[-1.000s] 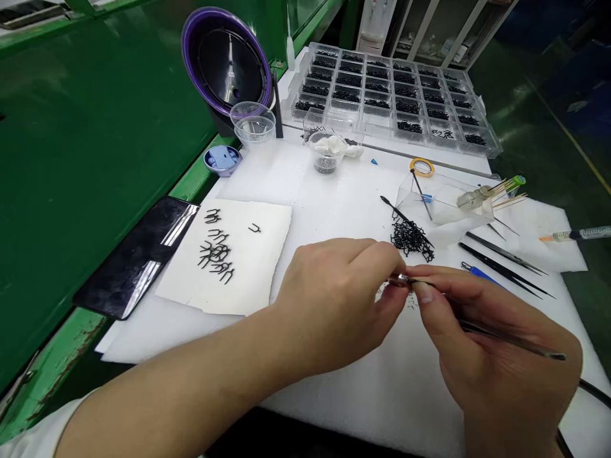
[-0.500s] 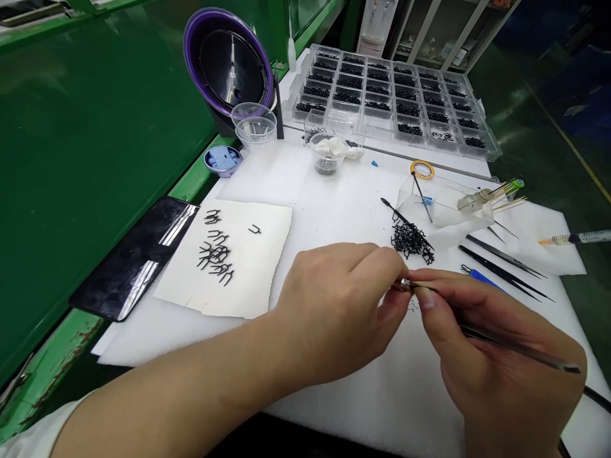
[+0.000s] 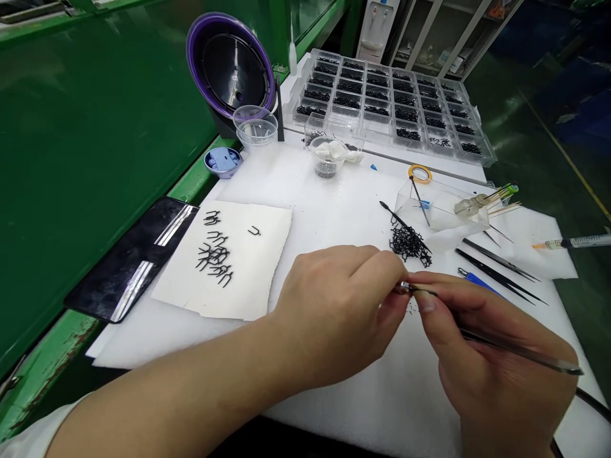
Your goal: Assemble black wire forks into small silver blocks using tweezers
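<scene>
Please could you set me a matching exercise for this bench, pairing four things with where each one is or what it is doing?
Things:
A. left hand
B. right hand
C. loose black wire pieces
D. clear compartment tray

Places or states:
1. holding long metal tweezers
2. at the far end of the bench, behind a small clear cup
3. pinching a small shiny piece
4. piled on white foam in front of a clear plastic box

Pairs: A-3, B-1, C-4, D-2

This is a small-parts assembly workshop: I sit at a green workbench (image 3: 95, 159) with a white foam pad (image 3: 305, 184), a compartmented plastic organizer (image 3: 470, 156), tiny black parts (image 3: 408, 245), fine tweezers (image 3: 496, 273) and a syringe (image 3: 577, 242).
</scene>
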`<state>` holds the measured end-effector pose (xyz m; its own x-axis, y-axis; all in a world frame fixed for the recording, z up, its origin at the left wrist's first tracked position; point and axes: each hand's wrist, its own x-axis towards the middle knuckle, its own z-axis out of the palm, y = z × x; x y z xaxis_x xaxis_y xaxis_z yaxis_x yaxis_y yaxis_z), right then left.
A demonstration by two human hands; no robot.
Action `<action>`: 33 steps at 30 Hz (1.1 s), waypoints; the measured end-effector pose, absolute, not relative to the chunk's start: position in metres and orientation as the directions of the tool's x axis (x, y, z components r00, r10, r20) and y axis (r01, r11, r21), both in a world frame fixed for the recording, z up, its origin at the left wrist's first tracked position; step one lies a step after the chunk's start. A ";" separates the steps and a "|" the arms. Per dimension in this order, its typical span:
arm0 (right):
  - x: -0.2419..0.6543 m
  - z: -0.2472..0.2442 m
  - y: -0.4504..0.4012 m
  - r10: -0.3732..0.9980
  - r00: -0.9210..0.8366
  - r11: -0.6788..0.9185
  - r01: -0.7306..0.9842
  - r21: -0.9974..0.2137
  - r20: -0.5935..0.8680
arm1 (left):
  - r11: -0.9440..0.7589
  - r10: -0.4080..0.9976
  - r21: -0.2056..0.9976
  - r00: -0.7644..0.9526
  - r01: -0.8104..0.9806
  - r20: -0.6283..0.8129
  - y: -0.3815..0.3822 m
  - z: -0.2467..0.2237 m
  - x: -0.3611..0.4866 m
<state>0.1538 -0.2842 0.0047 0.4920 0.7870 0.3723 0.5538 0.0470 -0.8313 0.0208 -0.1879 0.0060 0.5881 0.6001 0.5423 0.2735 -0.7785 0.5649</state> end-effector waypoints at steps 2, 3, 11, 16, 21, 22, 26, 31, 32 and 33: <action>0.154 0.005 -0.284 0.789 0.486 0.061 0.547 -0.835 0.376 | -0.778 0.604 0.565 0.579 0.277 0.548 -0.188 0.006 0.021; 0.155 0.004 -0.284 0.791 0.482 0.063 0.548 -0.834 0.376 | -0.778 0.603 0.564 0.579 0.276 0.549 -0.188 0.006 0.021; 0.154 0.004 -0.285 0.795 0.472 0.055 0.570 -0.820 0.381 | -0.789 0.591 0.552 0.581 0.270 0.560 -0.187 0.005 0.021; 0.155 0.003 -0.284 0.803 0.455 0.054 0.586 -0.808 0.384 | -0.821 0.547 0.514 0.602 0.249 0.581 -0.187 0.004 0.020; 0.157 -0.003 -0.282 0.795 0.447 0.056 0.620 -0.783 0.411 | -0.842 0.526 0.469 0.595 0.265 0.608 -0.188 0.002 0.020; 0.158 -0.003 -0.281 0.799 0.440 0.063 0.616 -0.785 0.409 | -0.845 0.523 0.464 0.589 0.265 0.616 -0.188 0.001 0.020; 0.158 -0.005 -0.279 0.791 0.457 0.081 0.583 -0.809 0.408 | -0.862 0.499 0.436 0.591 0.259 0.634 -0.187 -0.001 0.021; 0.155 -0.006 -0.277 0.785 0.460 0.119 0.545 -0.830 0.415 | -0.882 0.467 0.389 0.595 0.265 0.654 -0.188 -0.002 0.018; 0.154 -0.007 -0.277 0.777 0.470 0.123 0.538 -0.834 0.418 | -0.885 0.463 0.382 0.593 0.266 0.659 -0.188 -0.002 0.018; 0.153 -0.007 -0.277 0.769 0.476 0.133 0.533 -0.836 0.426 | -0.887 0.458 0.378 0.592 0.264 0.663 -0.189 -0.002 0.017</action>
<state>0.1534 -0.2769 -0.0067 0.4761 0.7693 0.4261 0.5332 0.1328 -0.8355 0.0171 -0.1887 -0.0021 0.5924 0.4583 0.6626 0.2643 -0.8875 0.3775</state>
